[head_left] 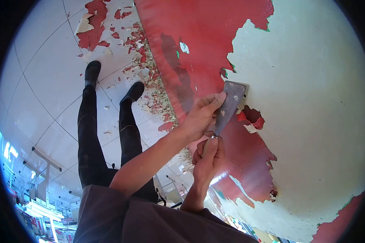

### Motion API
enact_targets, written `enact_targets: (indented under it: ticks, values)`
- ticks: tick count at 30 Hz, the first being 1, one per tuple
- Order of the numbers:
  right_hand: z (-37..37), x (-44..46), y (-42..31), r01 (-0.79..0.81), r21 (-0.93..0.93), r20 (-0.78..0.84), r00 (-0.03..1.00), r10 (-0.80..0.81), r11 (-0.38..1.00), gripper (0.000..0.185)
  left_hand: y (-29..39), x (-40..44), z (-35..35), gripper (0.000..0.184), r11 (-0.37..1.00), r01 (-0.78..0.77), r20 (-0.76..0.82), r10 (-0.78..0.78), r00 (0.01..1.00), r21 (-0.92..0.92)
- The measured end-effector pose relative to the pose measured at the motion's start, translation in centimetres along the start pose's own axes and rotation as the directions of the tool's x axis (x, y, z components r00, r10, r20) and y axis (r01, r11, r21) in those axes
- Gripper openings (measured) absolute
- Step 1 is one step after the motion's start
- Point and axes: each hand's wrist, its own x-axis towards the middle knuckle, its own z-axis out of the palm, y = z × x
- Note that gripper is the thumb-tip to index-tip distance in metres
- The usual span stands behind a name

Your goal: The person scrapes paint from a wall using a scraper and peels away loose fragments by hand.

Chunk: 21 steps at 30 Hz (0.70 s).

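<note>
A metal scraper (230,101) with a wide grey blade lies over the boundary between red covering (198,36) and pale bare surface (312,97). My left hand (205,113) pinches the side of the blade between thumb and fingers. Below it, my right hand (209,156) is closed round the narrow handle end, most of which its fingers hide. A curled, torn red flap (253,117) stands up just right of the blade. The red covering has ragged edges and a dark patch (178,69).
Red and pale scraps (150,77) lie along the foot of the red surface on the white tiled floor (44,73). A larger red piece (94,24) is at the upper left. My legs and dark shoes (92,73) are at left, with metal frames (44,170) beyond.
</note>
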Motion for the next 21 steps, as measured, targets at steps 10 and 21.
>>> enact_targets:
  ticks: [10,21]
  values:
    - [0.6,1.2,0.1,-0.035,0.054,-0.007,0.999,0.035,0.998,0.027,-0.5,2.1,-1.0,0.03,0.995,-0.097,-0.063,0.096,0.993,-0.023]
    - [2.0,0.7,-0.2,0.01,0.079,-0.041,0.999,-0.007,0.997,0.029,1.1,1.5,-0.6,0.03,1.0,-0.031,-0.002,0.031,1.0,0.0]
